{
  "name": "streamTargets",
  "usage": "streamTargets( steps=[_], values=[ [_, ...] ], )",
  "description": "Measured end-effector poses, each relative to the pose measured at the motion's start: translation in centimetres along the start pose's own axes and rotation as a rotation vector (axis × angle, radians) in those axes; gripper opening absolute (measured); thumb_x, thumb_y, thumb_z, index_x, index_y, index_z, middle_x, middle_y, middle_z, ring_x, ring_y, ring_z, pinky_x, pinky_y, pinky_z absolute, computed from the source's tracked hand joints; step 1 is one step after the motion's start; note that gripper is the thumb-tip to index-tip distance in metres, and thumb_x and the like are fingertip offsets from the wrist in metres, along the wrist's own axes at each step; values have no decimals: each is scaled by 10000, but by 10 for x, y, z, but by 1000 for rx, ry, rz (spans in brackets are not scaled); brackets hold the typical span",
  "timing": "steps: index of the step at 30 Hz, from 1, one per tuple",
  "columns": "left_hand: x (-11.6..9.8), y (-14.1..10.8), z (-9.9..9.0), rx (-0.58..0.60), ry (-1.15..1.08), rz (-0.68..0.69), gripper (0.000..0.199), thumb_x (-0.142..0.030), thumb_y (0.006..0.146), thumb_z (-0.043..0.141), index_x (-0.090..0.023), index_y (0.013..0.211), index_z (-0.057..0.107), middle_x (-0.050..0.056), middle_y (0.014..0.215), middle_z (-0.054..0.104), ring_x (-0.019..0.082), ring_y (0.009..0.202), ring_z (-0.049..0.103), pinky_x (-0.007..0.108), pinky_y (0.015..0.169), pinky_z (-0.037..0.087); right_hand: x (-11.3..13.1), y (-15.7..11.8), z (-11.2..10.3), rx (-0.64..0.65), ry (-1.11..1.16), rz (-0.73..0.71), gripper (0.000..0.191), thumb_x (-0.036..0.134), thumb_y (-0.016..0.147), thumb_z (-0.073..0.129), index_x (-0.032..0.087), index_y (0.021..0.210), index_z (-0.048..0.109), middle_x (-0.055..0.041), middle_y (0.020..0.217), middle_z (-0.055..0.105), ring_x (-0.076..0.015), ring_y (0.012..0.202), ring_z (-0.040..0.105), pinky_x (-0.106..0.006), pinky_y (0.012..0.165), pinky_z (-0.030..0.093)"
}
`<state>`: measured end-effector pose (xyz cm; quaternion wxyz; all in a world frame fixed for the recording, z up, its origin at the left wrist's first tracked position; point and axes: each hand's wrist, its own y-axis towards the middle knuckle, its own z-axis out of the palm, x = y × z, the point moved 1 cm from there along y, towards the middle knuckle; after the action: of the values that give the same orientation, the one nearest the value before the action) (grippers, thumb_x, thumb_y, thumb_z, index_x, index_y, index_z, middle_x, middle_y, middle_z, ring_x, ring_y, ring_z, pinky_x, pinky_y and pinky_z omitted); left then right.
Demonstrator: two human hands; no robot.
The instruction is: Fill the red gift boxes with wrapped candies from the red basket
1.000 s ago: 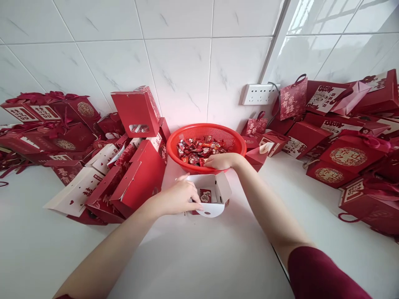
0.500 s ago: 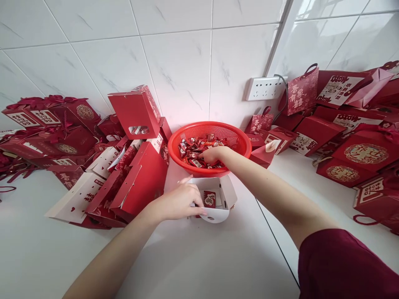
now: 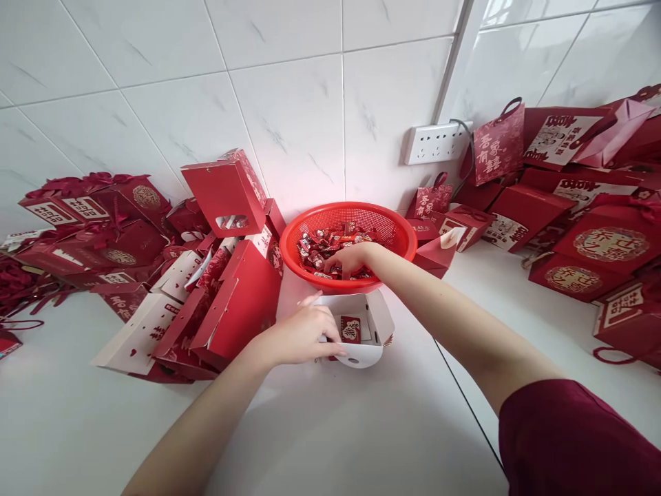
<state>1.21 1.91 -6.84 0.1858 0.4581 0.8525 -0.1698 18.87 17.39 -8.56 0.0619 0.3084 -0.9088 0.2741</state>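
I have the left hand [image 3: 310,334] grasping the left side of the open box [image 3: 369,354], on the desk [image 3: 330,427] just before the red basket [image 3: 292,249]; a red packet [image 3: 351,329] lies inside. My right hand [image 3: 351,259] is down among the basket's wrapped sweets [image 3: 319,241], fingers curled (whether round one, I cannot tell).

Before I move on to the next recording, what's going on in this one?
A person's left hand holds the left side of an open box, white inside, with a red packet lying in it. The right hand reaches into a red basket, its fingers among small wrapped pieces; whether they grip one is hidden. The box sits just in front of the basket, and mostly red boxes are gathered on both sides.
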Motion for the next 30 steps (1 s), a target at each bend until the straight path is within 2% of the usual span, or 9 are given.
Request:
streamTargets(
  steps=[3,7,9,13,17,20,23,27,30],
  values=[
    [-2,1,-1,17,22,-3,291,-412,919,614,-228,732,740,-25,771,716,149,852,605,423,1165,200,-3,1,2,-3,7,-1,722,203,657,722,367,1346,580,25,1345,611,-253,1139,599,-267,827,464],
    [-10,-2,-1,21,68,0,262,-382,914,627,-236,732,744,-31,751,710,149,832,598,438,1172,202,0,5,6,-32,-21,86,439,255,694,719,202,1130,707,-65,1118,703,-259,947,648,-288,703,464],
    [-16,-4,0,12,100,-1,233,-365,911,636,-246,749,753,-36,754,710,149,828,592,444,1176,204,3,6,7,-48,-42,129,366,281,696,733,144,1036,725,-96,1033,713,-266,889,650,-302,673,459],
    [-22,-7,2,-5,130,-5,210,-334,908,645,-249,752,757,-38,736,703,143,801,583,442,1178,219,5,7,7,-86,-57,175,431,302,657,786,110,1036,714,-127,1025,710,-278,876,646,-315,671,462],
    [-22,-9,2,-21,132,20,227,-329,910,640,-248,732,754,-31,702,696,150,772,579,441,1138,287,1,7,7,-175,-26,163,528,328,622,828,146,1100,697,-117,1082,703,-270,895,647,-301,675,468],
    [-23,-10,3,-30,141,26,235,-330,910,637,-245,721,748,-31,693,699,152,760,579,444,1134,291,0,1,5,-278,2,113,391,295,640,822,173,999,725,-94,1018,718,-263,879,654,-295,671,460],
    [-25,-11,6,-53,165,18,242,-329,917,626,-239,723,740,-36,691,696,146,749,587,451,1155,265,6,-16,5,-454,37,58,235,259,702,777,169,913,726,-90,977,721,-264,894,653,-306,713,454],
    [-27,-13,7,-122,199,7,289,-321,923,605,-217,670,700,-34,692,670,142,753,604,457,1149,284,24,-56,16,-723,127,-34,192,311,873,628,188,1014,673,-48,1030,709,-203,935,646,-292,813,459],
    [-31,-16,0,-263,183,10,235,-339,919,609,-220,741,708,-28,766,685,142,779,622,451,1125,326,35,-89,29,-860,409,-188,197,363,903,607,186,987,630,-23,885,700,-176,811,662,-299,764,496]
  ],
)
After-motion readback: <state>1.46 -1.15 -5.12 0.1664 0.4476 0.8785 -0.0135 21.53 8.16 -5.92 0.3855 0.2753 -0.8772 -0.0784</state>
